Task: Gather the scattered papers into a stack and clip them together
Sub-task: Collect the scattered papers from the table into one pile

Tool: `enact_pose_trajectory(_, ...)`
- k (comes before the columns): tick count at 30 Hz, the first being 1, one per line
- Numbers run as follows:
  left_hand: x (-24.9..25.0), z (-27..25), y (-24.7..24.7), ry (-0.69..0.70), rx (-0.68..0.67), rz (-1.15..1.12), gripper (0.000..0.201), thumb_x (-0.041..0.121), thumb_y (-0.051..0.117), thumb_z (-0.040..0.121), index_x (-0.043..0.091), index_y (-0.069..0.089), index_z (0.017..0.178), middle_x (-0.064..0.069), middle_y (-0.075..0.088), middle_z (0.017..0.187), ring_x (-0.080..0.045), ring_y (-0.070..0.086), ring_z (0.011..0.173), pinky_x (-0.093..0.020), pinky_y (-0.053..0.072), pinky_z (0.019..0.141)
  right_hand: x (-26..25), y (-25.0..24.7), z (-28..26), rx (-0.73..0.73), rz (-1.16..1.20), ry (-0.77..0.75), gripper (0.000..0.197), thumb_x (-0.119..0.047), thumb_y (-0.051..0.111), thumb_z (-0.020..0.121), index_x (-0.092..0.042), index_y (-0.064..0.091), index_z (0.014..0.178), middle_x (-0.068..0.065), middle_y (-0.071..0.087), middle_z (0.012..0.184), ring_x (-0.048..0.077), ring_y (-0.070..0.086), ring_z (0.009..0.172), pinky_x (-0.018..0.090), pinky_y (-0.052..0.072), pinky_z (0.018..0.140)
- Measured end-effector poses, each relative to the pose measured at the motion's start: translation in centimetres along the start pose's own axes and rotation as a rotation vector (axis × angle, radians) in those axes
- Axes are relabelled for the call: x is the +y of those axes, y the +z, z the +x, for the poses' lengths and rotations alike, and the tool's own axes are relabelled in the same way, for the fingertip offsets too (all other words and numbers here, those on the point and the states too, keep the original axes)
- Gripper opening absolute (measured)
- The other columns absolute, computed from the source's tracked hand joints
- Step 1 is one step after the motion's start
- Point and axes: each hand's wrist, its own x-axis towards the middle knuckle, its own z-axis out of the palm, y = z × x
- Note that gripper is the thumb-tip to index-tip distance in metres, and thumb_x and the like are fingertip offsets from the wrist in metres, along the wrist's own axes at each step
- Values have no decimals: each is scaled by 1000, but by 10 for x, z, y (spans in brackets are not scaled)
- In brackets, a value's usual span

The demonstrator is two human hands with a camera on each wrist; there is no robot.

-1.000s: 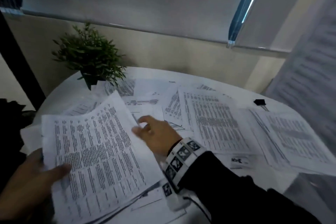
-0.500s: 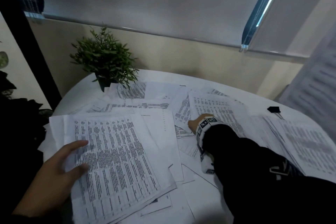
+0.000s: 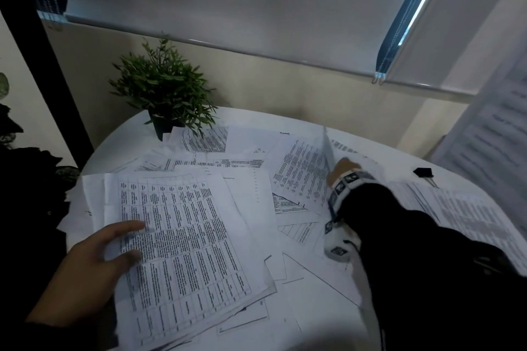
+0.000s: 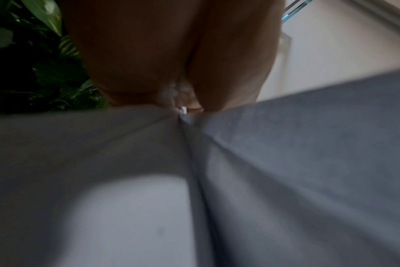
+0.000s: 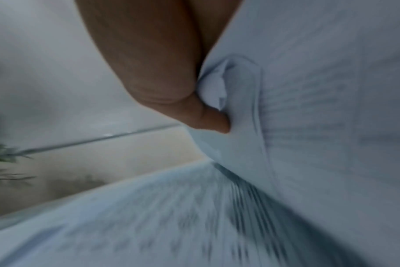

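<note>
Printed papers (image 3: 251, 157) lie scattered over a round white table (image 3: 114, 148). A loose stack of papers (image 3: 185, 236) lies at the near left. My left hand (image 3: 114, 245) rests on the stack's left side with its fingers fairly straight. My right hand (image 3: 343, 169) reaches across to the far right and pinches a printed sheet (image 3: 302, 171), whose edge (image 3: 328, 148) stands up off the table. In the right wrist view a finger (image 5: 212, 122) presses into the folded sheet (image 5: 240, 94). A black binder clip (image 3: 423, 172) lies at the far right, beyond my right hand.
A potted green plant (image 3: 162, 91) stands at the table's far left edge, touching some sheets. More printed sheets (image 3: 470, 214) cover the right side of the table. A wall with lowered blinds (image 3: 228, 0) runs behind. Dark foliage (image 3: 28, 174) sits left of the table.
My left hand laid the stack down on the table and now rests on it. My right hand reached farther right and took hold of a sheet, lifting its edge.
</note>
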Motion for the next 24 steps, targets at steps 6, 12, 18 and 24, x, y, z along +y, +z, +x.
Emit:
enact_pose_trajectory(6, 18, -1, 11, -212, -2, -307, 36, 59, 70, 69, 27, 75, 84, -3, 67, 113, -25, 59, 110, -44, 38, 102, -65, 9, -123, -22, 47, -549, 52, -2, 50, 82, -14, 35, 130, 12, 45, 122, 37, 56, 104, 42, 49, 85)
enact_pose_trajectory(12, 50, -22, 38, -231, -54, -525, 30, 45, 70, 79, 18, 70, 93, 0, 76, 93, -21, 68, 91, -40, 49, 92, -107, 77, -225, -343, 100, -845, 68, -19, 57, 86, -12, 20, 142, 17, 34, 127, 40, 44, 113, 50, 43, 91)
enact_pose_trajectory(18, 55, -22, 24, 14, 98, -353, 27, 0, 55, 91, 23, 68, 88, 14, 75, 78, -19, 70, 88, -37, 55, 85, -63, 62, -176, -496, 472, -765, 82, -51, 57, 86, -26, 12, 150, 1, 17, 157, 16, 24, 140, 36, 25, 115)
enact_pose_trajectory(24, 110, -28, 1, 507, 163, -430, 62, 0, 66, 82, 37, 35, 121, 6, 64, 122, -7, 66, 104, -23, 56, 82, -23, 11, -128, -94, 1078, -578, 107, -59, 78, 57, -35, 19, 143, -3, 43, 143, 9, 50, 124, 38, 48, 99)
